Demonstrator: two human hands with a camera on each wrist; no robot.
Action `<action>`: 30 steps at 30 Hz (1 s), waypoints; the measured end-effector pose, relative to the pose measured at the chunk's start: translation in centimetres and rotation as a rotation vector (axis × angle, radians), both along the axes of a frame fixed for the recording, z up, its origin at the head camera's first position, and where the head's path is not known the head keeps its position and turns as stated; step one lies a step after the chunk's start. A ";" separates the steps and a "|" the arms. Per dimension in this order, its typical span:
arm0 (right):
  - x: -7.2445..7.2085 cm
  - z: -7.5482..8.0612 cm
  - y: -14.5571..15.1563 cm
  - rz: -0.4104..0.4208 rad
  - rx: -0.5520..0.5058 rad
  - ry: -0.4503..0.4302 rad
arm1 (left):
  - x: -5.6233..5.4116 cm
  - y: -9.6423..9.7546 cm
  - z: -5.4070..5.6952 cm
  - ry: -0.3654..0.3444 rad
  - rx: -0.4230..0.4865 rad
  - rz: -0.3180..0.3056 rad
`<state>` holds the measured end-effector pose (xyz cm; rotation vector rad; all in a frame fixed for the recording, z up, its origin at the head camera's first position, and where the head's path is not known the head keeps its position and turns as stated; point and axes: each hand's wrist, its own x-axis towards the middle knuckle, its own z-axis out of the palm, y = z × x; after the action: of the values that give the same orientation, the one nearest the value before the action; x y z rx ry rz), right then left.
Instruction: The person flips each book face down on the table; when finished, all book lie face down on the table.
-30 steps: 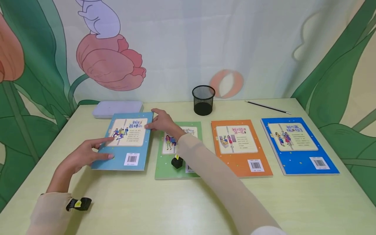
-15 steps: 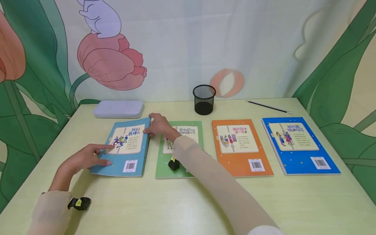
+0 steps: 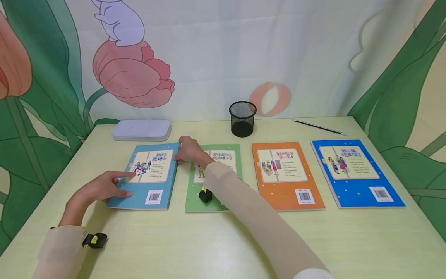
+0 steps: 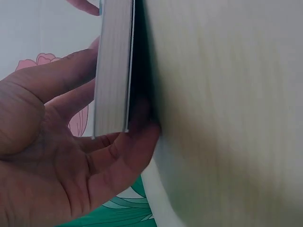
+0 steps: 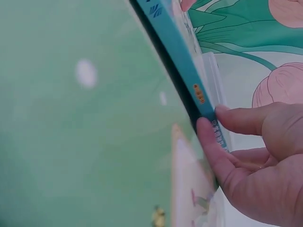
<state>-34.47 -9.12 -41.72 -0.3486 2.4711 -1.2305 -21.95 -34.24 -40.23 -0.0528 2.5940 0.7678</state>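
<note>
A light blue book (image 3: 139, 198) lies at the left end of a row, its barcode side up. My left hand (image 3: 99, 187) grips its near left corner, thumb and index finger on the cover. In the left wrist view, other fingers curl beneath the page block (image 4: 112, 71), close over the table. My right hand (image 3: 191, 150) pinches the far right corner. From the right wrist, thumb and fingers show at the blue spine (image 5: 182, 61). Under the right forearm lies a green book (image 3: 195, 199), partly hidden by the sleeve.
Right of the green book lie an orange book (image 3: 278, 197) and a dark blue book (image 3: 352, 195). Along the back of the table (image 3: 216, 244) are a lavender case (image 3: 141, 130), a black mesh pen holder (image 3: 242, 120) and a pencil (image 3: 318, 127). A printed curtain hangs behind.
The light blue book has come down and toward me, from overlapping the lavender case to lying in front of it. Both hands have kept hold, the right moving slightly nearer with it.
</note>
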 end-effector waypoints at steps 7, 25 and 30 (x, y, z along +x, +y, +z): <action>-0.1 0.2 0.0 -0.025 0.049 -0.009 | 0.3 0.6 0.0 0.005 -0.076 0.021; -0.3 3.7 9.8 -0.041 -0.155 0.239 | -1.1 4.2 2.7 0.361 -0.315 -0.002; -0.2 4.3 13.0 -0.096 -0.173 0.375 | -1.7 5.7 2.7 0.585 -0.310 0.059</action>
<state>-34.63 3.92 -37.44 -0.5581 2.7228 -1.5461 -23.65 -28.54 -37.58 0.0055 3.2636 0.4336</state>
